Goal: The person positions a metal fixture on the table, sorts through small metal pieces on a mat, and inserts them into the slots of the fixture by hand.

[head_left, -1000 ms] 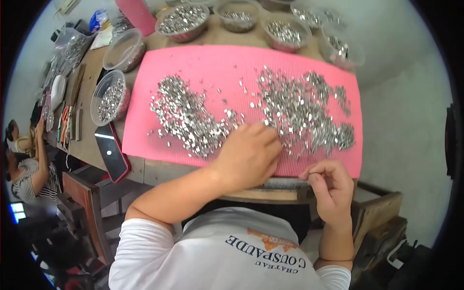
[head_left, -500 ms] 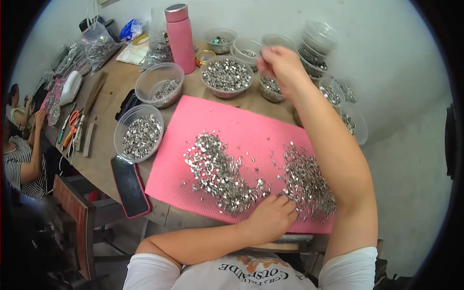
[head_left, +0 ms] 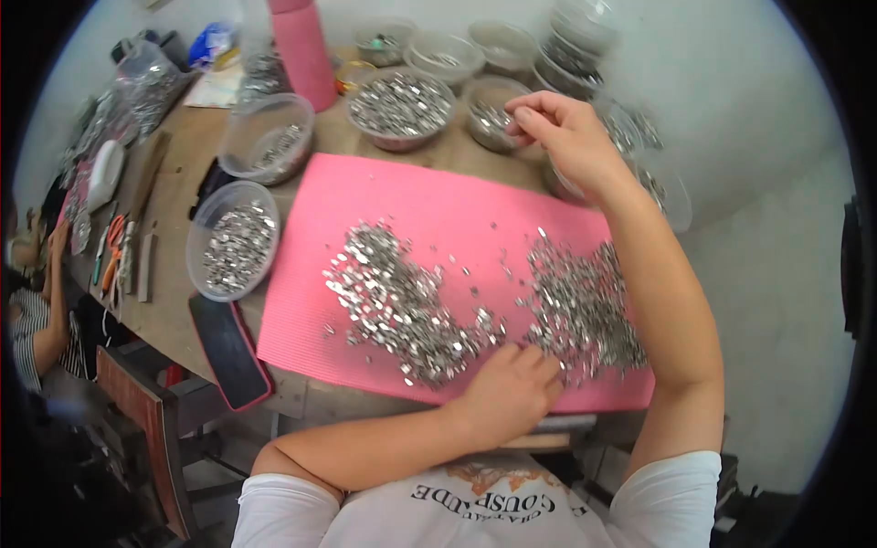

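On a pink textured mat (head_left: 438,196) lie two heaps of small shiny metal pieces, a left heap (head_left: 388,297) and a right heap (head_left: 580,306). My left hand (head_left: 512,388) rests at the mat's near edge between them, its fingers curled and the tips hidden against the mat. Beyond the far edge, my right hand (head_left: 568,137) is raised beside a small clear bowl (head_left: 493,128) with metal pieces inside. Its thumb and fingers are pinched; anything between them is too small to make out.
Several plastic bowls of metal pieces, like the wide bowl (head_left: 402,108) and left bowl (head_left: 235,242), ring the mat. A pink bottle (head_left: 304,55) stands behind. A phone (head_left: 230,352) lies by the table edge, with pliers (head_left: 113,251) farther left. Another person (head_left: 50,320) sits at far left.
My right hand has come lower and toward me, from above the back bowls to beside the small bowl. My left hand stays at the mat's edge. The whole view has shifted slightly.
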A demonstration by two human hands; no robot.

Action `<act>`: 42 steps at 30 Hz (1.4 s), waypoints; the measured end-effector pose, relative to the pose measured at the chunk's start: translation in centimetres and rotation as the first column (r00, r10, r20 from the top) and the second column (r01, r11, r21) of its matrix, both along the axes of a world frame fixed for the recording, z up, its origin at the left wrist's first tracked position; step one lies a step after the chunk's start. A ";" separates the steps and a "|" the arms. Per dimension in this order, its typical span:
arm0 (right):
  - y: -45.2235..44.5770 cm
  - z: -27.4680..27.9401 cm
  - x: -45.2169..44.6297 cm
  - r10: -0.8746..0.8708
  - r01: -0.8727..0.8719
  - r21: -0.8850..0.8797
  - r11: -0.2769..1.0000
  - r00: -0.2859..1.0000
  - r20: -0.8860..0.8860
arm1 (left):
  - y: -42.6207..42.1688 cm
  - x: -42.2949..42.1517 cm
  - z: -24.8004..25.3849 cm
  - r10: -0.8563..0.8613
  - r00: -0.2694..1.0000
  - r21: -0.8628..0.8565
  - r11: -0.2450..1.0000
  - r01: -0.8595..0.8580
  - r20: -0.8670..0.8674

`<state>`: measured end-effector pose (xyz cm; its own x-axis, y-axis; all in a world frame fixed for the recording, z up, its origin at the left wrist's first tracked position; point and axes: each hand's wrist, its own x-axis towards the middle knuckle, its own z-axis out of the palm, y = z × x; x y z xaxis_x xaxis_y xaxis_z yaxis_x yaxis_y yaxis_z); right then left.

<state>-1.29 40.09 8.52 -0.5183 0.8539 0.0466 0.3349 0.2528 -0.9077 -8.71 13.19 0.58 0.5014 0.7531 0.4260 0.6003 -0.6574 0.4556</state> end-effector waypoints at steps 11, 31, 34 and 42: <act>-17.4 -3.4 16.1 -0.126 0.041 0.290 0.956 0.952 0.281 | 0.7 -0.3 1.2 0.008 0.993 -0.122 0.992 -0.022 -0.116; -23.8 -5.4 16.2 -0.082 -0.125 0.504 0.855 0.926 0.370 | 0.4 -0.5 1.7 0.115 0.987 -0.113 0.985 -0.128 -0.116; -23.8 -5.7 16.6 -0.080 -0.091 0.466 0.880 0.939 0.334 | 0.6 -0.7 1.9 0.090 0.989 -0.160 0.981 -0.109 -0.121; -25.7 -6.7 17.2 -0.285 0.251 0.455 0.854 0.959 0.005 | -1.3 0.3 3.1 0.111 0.993 -0.229 0.968 -0.101 0.031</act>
<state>15.89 14.36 1.82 -0.2885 0.8569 0.4271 0.5063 0.5151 -0.6916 -8.44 11.91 3.66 0.3985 0.8803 0.2575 0.6376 -0.4678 0.6121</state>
